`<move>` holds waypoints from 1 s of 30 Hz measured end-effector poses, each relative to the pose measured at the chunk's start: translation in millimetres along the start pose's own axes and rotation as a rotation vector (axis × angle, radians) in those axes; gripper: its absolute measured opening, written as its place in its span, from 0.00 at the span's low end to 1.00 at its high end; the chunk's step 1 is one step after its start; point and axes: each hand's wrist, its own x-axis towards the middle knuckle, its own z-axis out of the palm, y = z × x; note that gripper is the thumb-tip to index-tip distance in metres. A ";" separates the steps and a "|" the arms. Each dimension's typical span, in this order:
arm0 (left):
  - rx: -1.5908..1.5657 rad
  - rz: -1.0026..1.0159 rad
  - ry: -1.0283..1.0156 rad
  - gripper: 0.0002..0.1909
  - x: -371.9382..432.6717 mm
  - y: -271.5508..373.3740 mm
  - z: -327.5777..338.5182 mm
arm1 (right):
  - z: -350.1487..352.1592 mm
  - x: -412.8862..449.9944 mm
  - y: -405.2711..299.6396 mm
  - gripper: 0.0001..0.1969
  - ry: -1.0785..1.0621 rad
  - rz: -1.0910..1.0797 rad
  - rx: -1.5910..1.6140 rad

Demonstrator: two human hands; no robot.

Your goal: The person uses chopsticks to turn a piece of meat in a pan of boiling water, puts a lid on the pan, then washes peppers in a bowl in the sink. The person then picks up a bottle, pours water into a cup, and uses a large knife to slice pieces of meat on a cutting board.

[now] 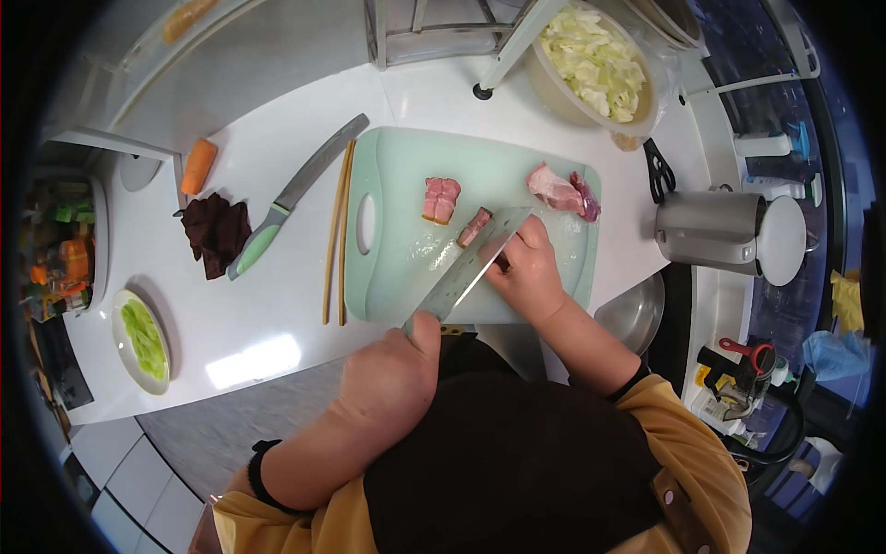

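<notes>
My left hand (391,367) grips the handle of a broad-bladed kitchen knife (460,277). Its blade slants up and to the right over a pale green cutting board (394,277). Close on the blade's right side, my right hand (522,266) rests with curled fingers; the blade and fingers hide whatever is under them. A narrow strip of meat (475,227) lies against the blade's left side. Farther left, a small group of cut meat pieces (441,201) sits together. A larger raw chunk of meat (561,190) is near the board's right edge.
Wooden chopsticks (336,235) and a second knife (297,197) lie left of the board. Beyond them are a carrot piece (199,166), dark cloth-like material (216,232) and a plate of green slices (142,339). A cabbage bowl (536,76) and metal pitcher (706,225) stand right.
</notes>
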 end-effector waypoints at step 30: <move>-0.131 -0.137 -0.218 0.07 70.2 6.2 16.1 | 5.3 5.4 1.4 0.19 0.024 -0.033 -0.025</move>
